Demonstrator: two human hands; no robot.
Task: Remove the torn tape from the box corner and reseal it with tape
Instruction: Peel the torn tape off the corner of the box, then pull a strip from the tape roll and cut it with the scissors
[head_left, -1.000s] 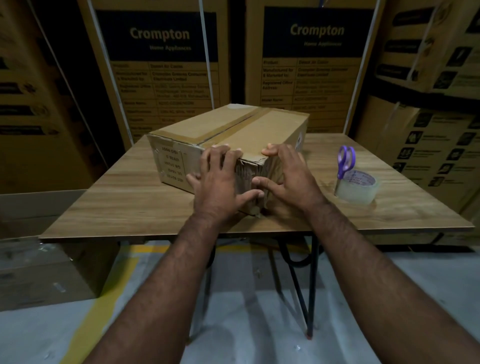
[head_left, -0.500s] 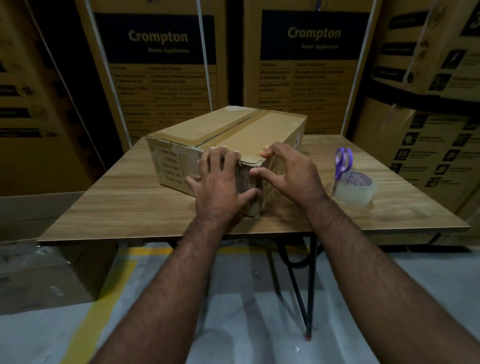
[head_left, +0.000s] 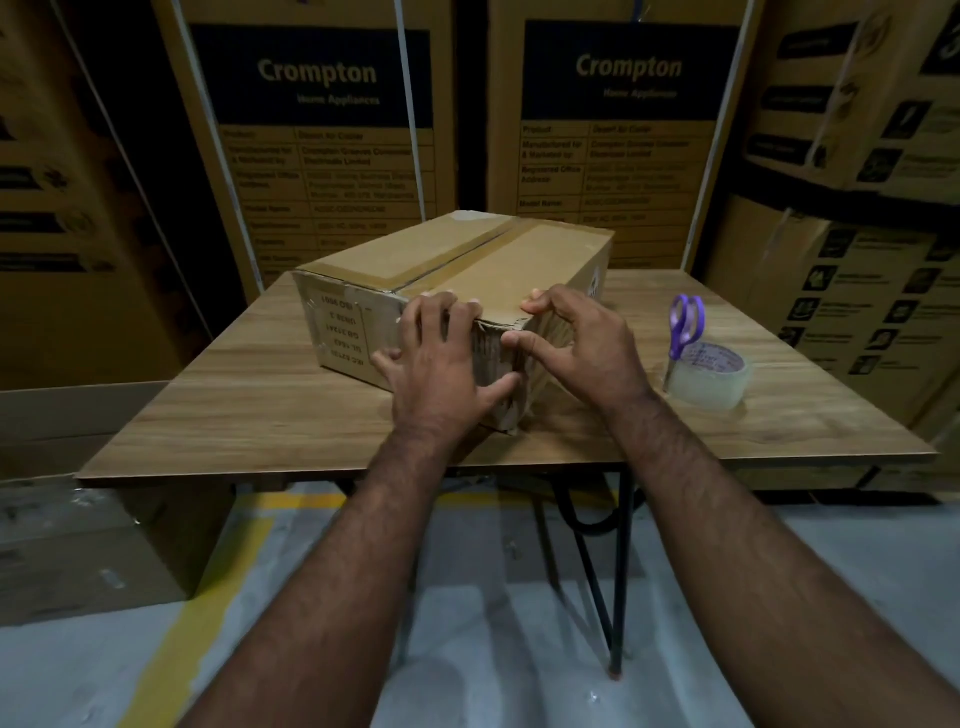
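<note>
Cardboard cartons (head_left: 317, 130) behind the box (head_left: 467, 265) read "Crompton Home Appliances".

Both forearms are bare from the lower frame edge, at about 6 o'clock, up to the wrists, with no sleeve in view. The left hand (head_left: 441, 358) and right hand (head_left: 582, 345) are bare too. Fine hair covers the forearms.

Matt cardboard box (head_left: 457, 270), wood-grain table (head_left: 249, 415), glossy clear tape roll (head_left: 709, 379).
</note>
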